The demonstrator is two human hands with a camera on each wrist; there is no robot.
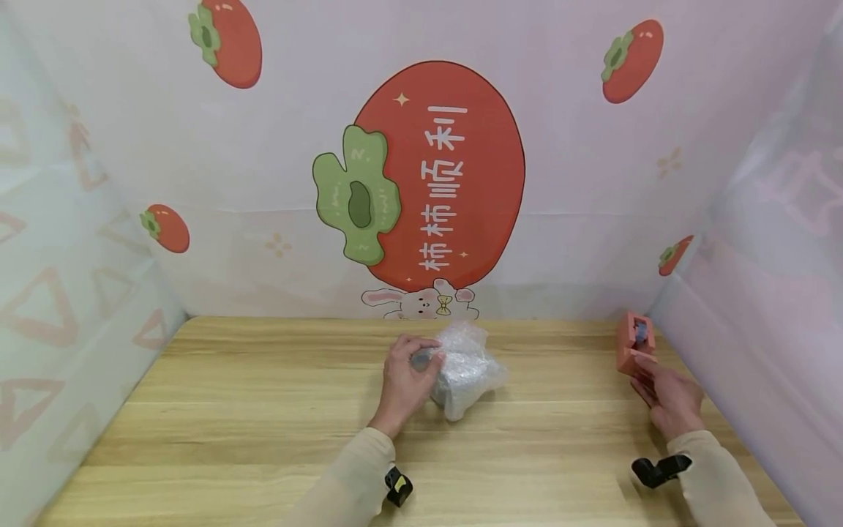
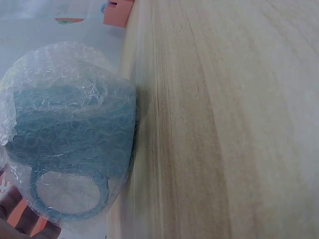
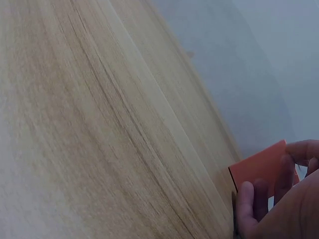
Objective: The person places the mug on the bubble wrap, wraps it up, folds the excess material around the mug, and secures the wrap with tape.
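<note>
A blue-grey mug [image 2: 75,129] wrapped in clear bubble wrap [image 1: 469,375] rests on the wooden table, with its handle [image 2: 70,214] showing through the plastic. My left hand [image 1: 410,380] holds it from the left, thumb and forefinger curled around the handle side; in the left wrist view only some fingertips show. At the far right, my right hand [image 1: 673,399] grips the near end of a coral-red box-shaped object [image 1: 627,351]. A blue-grey part sits in that object's recess. Thumb and fingers lie on opposite sides of it in the right wrist view.
The wooden table [image 1: 263,410] is bounded by a printed back wall [image 1: 579,183] and by side walls at left [image 1: 79,278] and right [image 1: 770,293]. The coral-red object stands close to the back right corner.
</note>
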